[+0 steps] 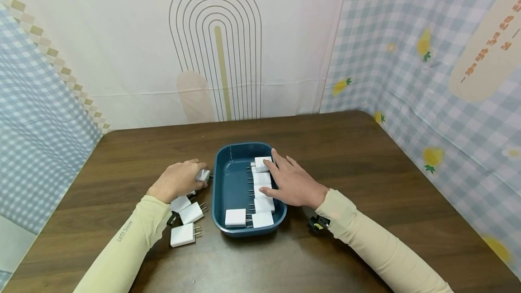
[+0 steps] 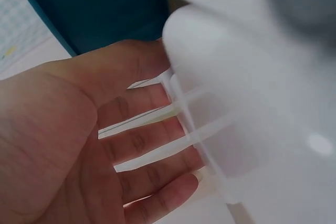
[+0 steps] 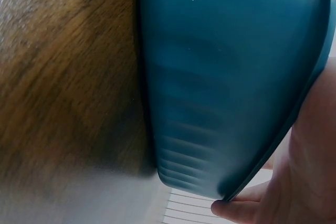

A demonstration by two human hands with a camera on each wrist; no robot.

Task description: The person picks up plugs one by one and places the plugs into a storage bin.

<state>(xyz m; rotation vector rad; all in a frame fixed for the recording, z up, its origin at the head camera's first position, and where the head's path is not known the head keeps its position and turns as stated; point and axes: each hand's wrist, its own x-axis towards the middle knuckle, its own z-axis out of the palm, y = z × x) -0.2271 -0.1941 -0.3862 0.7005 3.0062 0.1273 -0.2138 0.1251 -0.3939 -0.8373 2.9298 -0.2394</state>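
Note:
My left hand [image 1: 179, 180] pinches a white plug-in charger [image 1: 202, 175] just left of the blue tray [image 1: 217, 193]. The same hand [image 2: 131, 129] shows in the left wrist view, thumb and fingers against a blurred white charger body. Inside the tray, several white chargers stand in a column along the right side, prongs pointing left; one charger [image 1: 235, 218] lies at the front left, prongs to the right. My right hand [image 1: 295, 184] reaches over the tray's right rim with fingers spread, its fingertips touching the column. In the right wrist view, the hand [image 3: 283, 187] lies along the rim.
Loose chargers lie on the wooden table [image 1: 325, 148] left of the tray, among them one charger [image 1: 182, 235] nearest the front and another charger [image 1: 191, 213] behind it. A white patterned cloth [image 1: 293, 49] hangs behind the table, with checked cloth [image 1: 407, 71] at the right.

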